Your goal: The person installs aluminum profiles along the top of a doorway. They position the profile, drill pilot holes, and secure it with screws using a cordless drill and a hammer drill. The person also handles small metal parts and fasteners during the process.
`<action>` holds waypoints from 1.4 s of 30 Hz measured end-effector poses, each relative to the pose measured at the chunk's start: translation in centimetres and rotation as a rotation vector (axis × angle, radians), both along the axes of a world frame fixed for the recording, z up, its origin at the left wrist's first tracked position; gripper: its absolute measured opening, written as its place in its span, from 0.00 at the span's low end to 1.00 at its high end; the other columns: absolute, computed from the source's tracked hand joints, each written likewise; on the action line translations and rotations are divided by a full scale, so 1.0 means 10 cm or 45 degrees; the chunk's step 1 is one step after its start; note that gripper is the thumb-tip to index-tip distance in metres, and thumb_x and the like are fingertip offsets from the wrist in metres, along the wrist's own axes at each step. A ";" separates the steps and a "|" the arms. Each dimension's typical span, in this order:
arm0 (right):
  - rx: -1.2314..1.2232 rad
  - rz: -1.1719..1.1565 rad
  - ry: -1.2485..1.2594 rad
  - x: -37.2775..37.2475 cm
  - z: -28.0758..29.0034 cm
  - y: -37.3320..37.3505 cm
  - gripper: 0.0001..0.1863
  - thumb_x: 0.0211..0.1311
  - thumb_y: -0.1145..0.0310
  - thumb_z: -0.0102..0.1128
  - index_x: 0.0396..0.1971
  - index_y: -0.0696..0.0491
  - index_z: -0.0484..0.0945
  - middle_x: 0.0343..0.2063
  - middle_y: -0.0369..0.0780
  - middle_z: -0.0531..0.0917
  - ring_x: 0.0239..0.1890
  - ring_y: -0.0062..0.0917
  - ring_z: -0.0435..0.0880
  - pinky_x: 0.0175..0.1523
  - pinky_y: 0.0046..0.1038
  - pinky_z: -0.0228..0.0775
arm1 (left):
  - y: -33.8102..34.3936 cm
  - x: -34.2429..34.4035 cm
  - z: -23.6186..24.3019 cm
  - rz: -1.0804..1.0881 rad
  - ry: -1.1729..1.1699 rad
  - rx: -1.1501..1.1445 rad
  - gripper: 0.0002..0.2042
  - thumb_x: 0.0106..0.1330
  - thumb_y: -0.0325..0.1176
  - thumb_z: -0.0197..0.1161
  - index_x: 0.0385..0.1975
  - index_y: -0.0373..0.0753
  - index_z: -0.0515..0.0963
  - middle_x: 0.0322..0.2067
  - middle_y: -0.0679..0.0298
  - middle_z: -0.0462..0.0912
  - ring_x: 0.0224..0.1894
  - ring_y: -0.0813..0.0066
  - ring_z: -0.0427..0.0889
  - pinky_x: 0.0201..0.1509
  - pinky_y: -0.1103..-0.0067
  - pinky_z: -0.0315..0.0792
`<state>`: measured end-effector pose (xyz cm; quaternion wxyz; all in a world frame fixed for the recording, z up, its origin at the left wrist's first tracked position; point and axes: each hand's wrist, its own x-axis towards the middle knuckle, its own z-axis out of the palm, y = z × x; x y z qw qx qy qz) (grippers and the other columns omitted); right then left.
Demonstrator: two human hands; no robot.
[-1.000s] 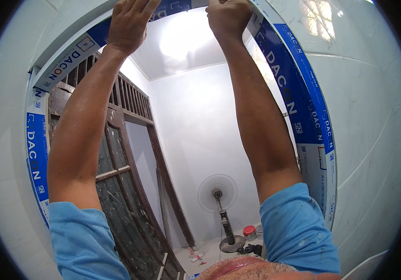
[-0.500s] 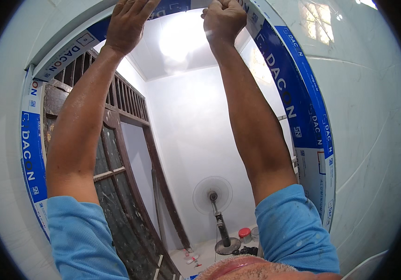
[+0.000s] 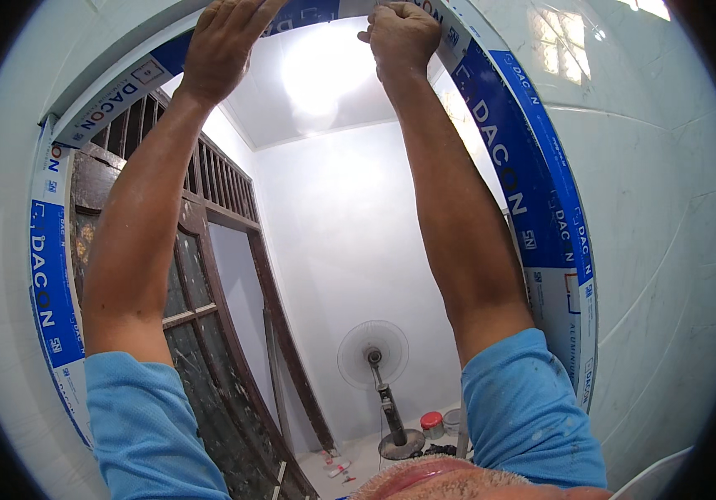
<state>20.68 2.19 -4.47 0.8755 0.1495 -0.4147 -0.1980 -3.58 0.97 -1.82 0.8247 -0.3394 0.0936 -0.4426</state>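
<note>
Both my arms reach up to the top of an opening edged by a metal frame (image 3: 120, 97) covered in blue and white printed film. My left hand (image 3: 223, 46) lies against the top bar, fingers stretched out side by side; their tips run to the picture's upper edge. Farther right along the same bar, my right hand (image 3: 406, 37) is closed with the fingers curled in and the thumb pointing left. What it grips, if anything, is too small and too near the edge to make out. The frame's right upright (image 3: 499, 154) runs down beside my right arm.
Glossy pale wall panels (image 3: 641, 217) flank the opening. Beyond it, a dark wooden door (image 3: 199, 292) with panes stands at left. A standing fan (image 3: 383, 392) and a red-lidded jar (image 3: 432, 423) are on the floor, with small litter nearby. A white cable (image 3: 653, 475) hangs lower right.
Both hands stay at the top bar with nearly the same grip. The view has shifted slightly, so the fan and door sit a little farther left.
</note>
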 end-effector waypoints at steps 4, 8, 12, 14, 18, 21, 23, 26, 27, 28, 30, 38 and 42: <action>0.028 -0.005 0.007 -0.01 0.01 0.01 0.13 0.61 0.79 0.54 0.15 0.58 0.76 0.13 0.37 0.77 0.14 0.21 0.78 0.21 0.27 0.76 | -0.03 0.05 -0.05 -0.040 0.009 0.016 0.29 0.66 0.20 0.57 0.71 0.38 0.72 0.62 0.51 0.78 0.66 0.53 0.76 0.72 0.61 0.66; -0.059 -0.036 0.009 -0.08 -0.03 -0.07 0.13 0.61 0.78 0.54 0.16 0.59 0.78 0.13 0.40 0.78 0.15 0.24 0.80 0.21 0.28 0.76 | -0.04 0.08 -0.14 -0.086 -0.069 -0.013 0.30 0.63 0.20 0.59 0.70 0.35 0.72 0.59 0.52 0.77 0.63 0.53 0.75 0.68 0.60 0.64; -0.047 -0.099 0.074 -0.12 0.01 -0.07 0.12 0.61 0.77 0.54 0.19 0.60 0.80 0.14 0.42 0.80 0.15 0.25 0.81 0.22 0.29 0.76 | -0.05 0.03 -0.13 -0.070 -0.060 0.002 0.31 0.61 0.20 0.60 0.69 0.34 0.72 0.58 0.52 0.76 0.61 0.54 0.75 0.65 0.60 0.64; -0.085 -0.112 0.089 -0.14 0.01 -0.04 0.11 0.61 0.75 0.55 0.20 0.60 0.81 0.15 0.43 0.81 0.17 0.27 0.83 0.25 0.32 0.78 | -0.05 0.00 -0.13 -0.067 -0.053 0.036 0.31 0.61 0.19 0.60 0.69 0.34 0.72 0.57 0.53 0.76 0.61 0.55 0.76 0.65 0.60 0.64; -0.125 -0.308 0.258 0.05 0.20 0.23 0.08 0.62 0.70 0.59 0.31 0.60 0.80 0.28 0.43 0.84 0.32 0.31 0.86 0.39 0.41 0.83 | 0.01 0.08 -0.01 -0.050 -0.035 0.120 0.30 0.62 0.20 0.61 0.69 0.36 0.73 0.56 0.54 0.78 0.60 0.56 0.77 0.63 0.59 0.65; 0.054 -0.176 -0.543 0.88 0.52 0.58 0.22 0.72 0.64 0.65 0.60 0.61 0.76 0.55 0.42 0.82 0.51 0.31 0.87 0.49 0.44 0.93 | 0.33 -0.13 0.36 -0.153 -0.129 0.227 0.31 0.64 0.23 0.63 0.71 0.42 0.72 0.57 0.55 0.79 0.60 0.55 0.77 0.63 0.56 0.70; -0.241 0.121 -0.448 0.09 0.14 0.13 0.20 0.77 0.79 0.47 0.65 0.66 0.69 0.61 0.54 0.78 0.55 0.49 0.85 0.53 0.53 0.91 | 0.31 -0.55 0.23 -0.079 -0.306 0.153 0.30 0.68 0.22 0.59 0.72 0.43 0.70 0.60 0.49 0.74 0.65 0.49 0.75 0.67 0.53 0.69; -0.322 0.268 -0.456 0.35 0.28 -0.02 0.22 0.74 0.81 0.45 0.65 0.73 0.65 0.59 0.61 0.78 0.60 0.53 0.84 0.60 0.48 0.87 | 0.24 -0.75 0.08 -0.098 -0.351 0.107 0.33 0.65 0.25 0.60 0.74 0.44 0.67 0.61 0.49 0.73 0.67 0.49 0.71 0.71 0.51 0.64; -0.353 0.317 -0.447 0.46 0.29 -0.03 0.23 0.73 0.81 0.46 0.65 0.75 0.64 0.57 0.61 0.79 0.59 0.52 0.85 0.61 0.44 0.86 | 0.29 -0.85 0.06 -0.082 -0.415 0.099 0.34 0.65 0.25 0.60 0.75 0.45 0.66 0.62 0.49 0.72 0.68 0.48 0.71 0.71 0.48 0.62; -0.383 0.343 -0.442 0.52 0.31 -0.03 0.24 0.72 0.82 0.48 0.64 0.76 0.63 0.55 0.61 0.81 0.58 0.50 0.86 0.62 0.39 0.85 | 0.36 -1.01 -0.01 -0.081 -0.518 0.080 0.36 0.65 0.26 0.60 0.76 0.46 0.65 0.63 0.50 0.72 0.68 0.49 0.70 0.71 0.45 0.61; -0.415 0.369 -0.421 0.48 0.30 -0.04 0.26 0.74 0.79 0.42 0.67 0.77 0.60 0.59 0.62 0.79 0.62 0.50 0.84 0.69 0.36 0.78 | 0.42 -1.45 -0.08 -0.107 -0.755 0.084 0.38 0.63 0.26 0.62 0.77 0.48 0.63 0.64 0.51 0.72 0.69 0.49 0.70 0.71 0.40 0.59; -0.521 0.304 -0.345 0.19 0.15 -0.16 0.27 0.78 0.73 0.42 0.68 0.77 0.60 0.61 0.61 0.80 0.59 0.50 0.86 0.71 0.35 0.78 | 0.29 -1.77 -0.26 -0.065 -0.855 -0.066 0.36 0.57 0.27 0.68 0.70 0.40 0.67 0.61 0.52 0.73 0.64 0.52 0.73 0.72 0.37 0.59; -0.563 0.199 -0.288 0.16 0.12 -0.19 0.27 0.77 0.73 0.44 0.68 0.77 0.60 0.59 0.61 0.81 0.56 0.50 0.88 0.68 0.36 0.81 | 0.27 -1.80 -0.27 -0.088 -0.796 -0.102 0.35 0.58 0.28 0.68 0.70 0.42 0.68 0.60 0.52 0.74 0.63 0.52 0.74 0.71 0.38 0.60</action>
